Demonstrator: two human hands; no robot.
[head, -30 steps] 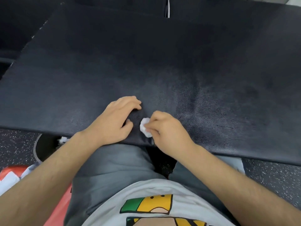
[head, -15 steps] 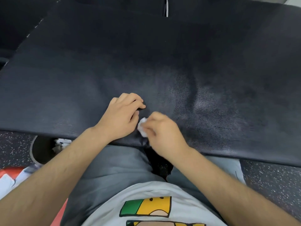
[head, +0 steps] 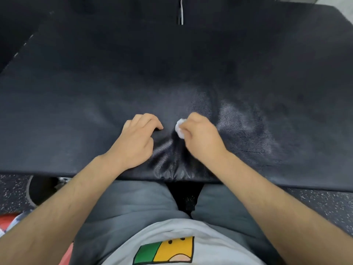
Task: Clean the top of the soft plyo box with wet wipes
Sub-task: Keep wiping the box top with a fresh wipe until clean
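The black soft plyo box [head: 95, 96] fills most of the view, its top showing a damp sheen right of centre. My right hand [head: 202, 138] grips a small balled white wet wipe [head: 180, 128] and holds it down on the box top near the front edge. My left hand [head: 136, 143] rests on the box just left of the wipe, fingers curled with the tips pressing into the soft cover, holding nothing. The cover is wrinkled between the two hands.
A dark round bin [head: 41, 190] with crumpled white wipes inside stands on the speckled floor at lower left. A red and white pack [head: 6, 220] shows at the left edge. A thin crack [head: 250, 151] marks the box top on the right.
My right hand has slid the wipe a little farther away from the front edge and to the right, opening a gap from my left hand. The left hand has stayed about where it was.
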